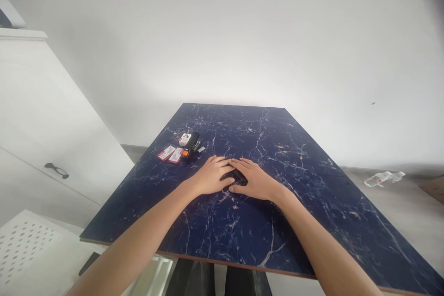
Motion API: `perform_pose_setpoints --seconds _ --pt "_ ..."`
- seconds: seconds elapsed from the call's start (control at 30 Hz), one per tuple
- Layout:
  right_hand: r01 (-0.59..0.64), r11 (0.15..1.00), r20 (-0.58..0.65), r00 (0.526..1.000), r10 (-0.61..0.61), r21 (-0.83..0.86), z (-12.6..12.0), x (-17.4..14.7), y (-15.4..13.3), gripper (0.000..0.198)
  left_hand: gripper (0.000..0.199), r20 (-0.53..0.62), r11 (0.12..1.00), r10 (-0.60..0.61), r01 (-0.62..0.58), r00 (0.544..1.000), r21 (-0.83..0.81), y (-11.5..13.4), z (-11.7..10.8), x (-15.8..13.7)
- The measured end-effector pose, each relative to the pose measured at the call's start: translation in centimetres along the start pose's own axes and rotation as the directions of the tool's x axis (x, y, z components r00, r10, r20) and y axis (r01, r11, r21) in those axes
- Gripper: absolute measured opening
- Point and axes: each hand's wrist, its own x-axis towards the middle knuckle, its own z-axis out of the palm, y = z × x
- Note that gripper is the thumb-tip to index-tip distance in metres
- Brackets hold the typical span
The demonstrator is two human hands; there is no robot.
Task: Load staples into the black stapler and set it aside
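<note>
Both hands rest on the dark blue marble-patterned table (239, 236), palms down. My left hand (213, 176) lies with its fingers stretched out, and its fingertips meet those of my right hand (255, 179). The right hand is open too, its thumb close to the left thumb. Between thumbs and forefingers shows a dark patch; whether it is a black object or shadow I cannot tell. Left of my left hand stands a small white box (185, 139) beside a black case (193, 142). An orange piece (185, 153) and two red-and-white cards (176, 155) lie near them.
A white cabinet (52, 115) with a dark handle (56, 170) stands at the left. Below it is a white perforated seat or panel (27, 245). A clear plastic bottle (383, 178) lies on the floor to the right. A pale wall (236, 32) rises behind the table.
</note>
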Motion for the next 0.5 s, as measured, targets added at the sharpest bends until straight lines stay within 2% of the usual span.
perform_pose_setpoints --seconds 0.07,0.13,0.2,0.23,0.3,0.37,0.43,0.5 --pt "0.004 1.0 -0.02 1.0 -0.004 -0.007 0.0 0.0 0.1 0.095 0.041 -0.086 0.996 -0.043 0.049 0.995 0.069 -0.7 -1.1 0.1" --pt "-0.002 1.0 -0.025 1.0 0.001 -0.015 -0.1 -0.1 0.1 0.094 0.05 -0.234 0.972 -0.153 0.189 0.96 0.139 -2.0 -2.7 -0.1" --pt "-0.006 1.0 -0.013 1.0 0.005 -0.02 -0.2 -0.1 0.1 0.092 0.065 -0.362 0.902 -0.317 0.397 0.877 0.172 -4.0 -4.2 -0.7" --pt "-0.005 1.0 -0.004 1.0 0.005 -0.021 -0.2 -0.2 0.1 0.092 0.073 -0.385 0.849 -0.404 0.497 0.83 0.18 -5.2 -4.9 -1.2" --pt "-0.003 1.0 0.008 1.0 0.003 -0.021 -0.3 -0.2 0.0 0.091 0.091 -0.332 0.737 -0.577 0.651 0.747 0.183 -7.4 -5.7 -2.2" --pt "-0.005 1.0 0.013 1.0 0.005 -0.018 -0.3 -0.2 0.0 0.092 0.097 -0.203 0.667 -0.701 0.73 0.683 0.15 -9.3 -6.0 -3.2" --pt "-0.007 1.0 0.014 1.0 0.007 -0.017 -0.3 -0.2 0.0 0.092 0.092 -0.09 0.688 -0.712 0.717 0.697 0.11 -10.4 -5.9 -3.8" --pt "-0.008 1.0 0.017 1.0 0.008 -0.015 -0.3 -0.1 0.1 0.092 0.08 -0.055 0.751 -0.654 0.656 0.755 0.076 -10.7 -5.7 -4.0"
